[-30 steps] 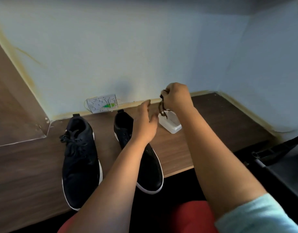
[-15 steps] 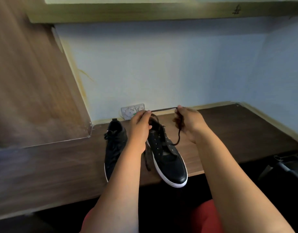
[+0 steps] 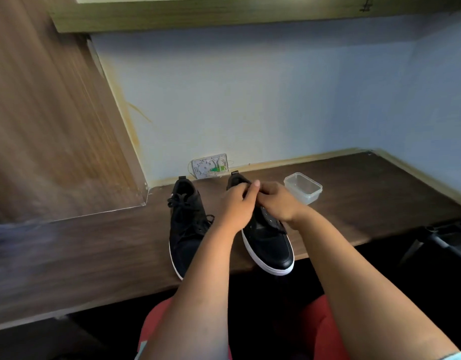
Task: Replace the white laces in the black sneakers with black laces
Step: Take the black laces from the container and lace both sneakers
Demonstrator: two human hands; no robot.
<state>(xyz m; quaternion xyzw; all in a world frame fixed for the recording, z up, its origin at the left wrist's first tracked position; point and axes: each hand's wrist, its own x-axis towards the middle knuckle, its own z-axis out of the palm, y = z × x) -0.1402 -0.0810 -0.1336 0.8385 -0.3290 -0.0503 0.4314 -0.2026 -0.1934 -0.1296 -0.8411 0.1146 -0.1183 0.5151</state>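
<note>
You sit at a dark wood desk (image 3: 354,193) set into a corner, with a pale blue wall (image 3: 250,94) behind it and another running down the right side; a light wooden strip edges the joint where desk meets wall. A wood panel (image 3: 42,113) rises on your left, and a greenish wooden ledge (image 3: 224,16) runs overhead. Against the back wall a white socket box (image 3: 210,165) stands open, with green and wires showing inside. Two black shoes sit side by side, toes toward you and reaching the desk's front edge. The left shoe (image 3: 185,229) is laced in black. The right shoe (image 3: 268,242) shows bare eyelets in its lower rows, and your hands meet over its upper part. Your left hand (image 3: 236,203) and right hand (image 3: 278,201) touch, fingers curled and the left thumb raised; I cannot tell whether either one pinches a lace, since the fingers cover that spot. A clear tub (image 3: 303,187) sits just right of the right hand. Your red-clad lap (image 3: 156,323) shows below the desk.
</note>
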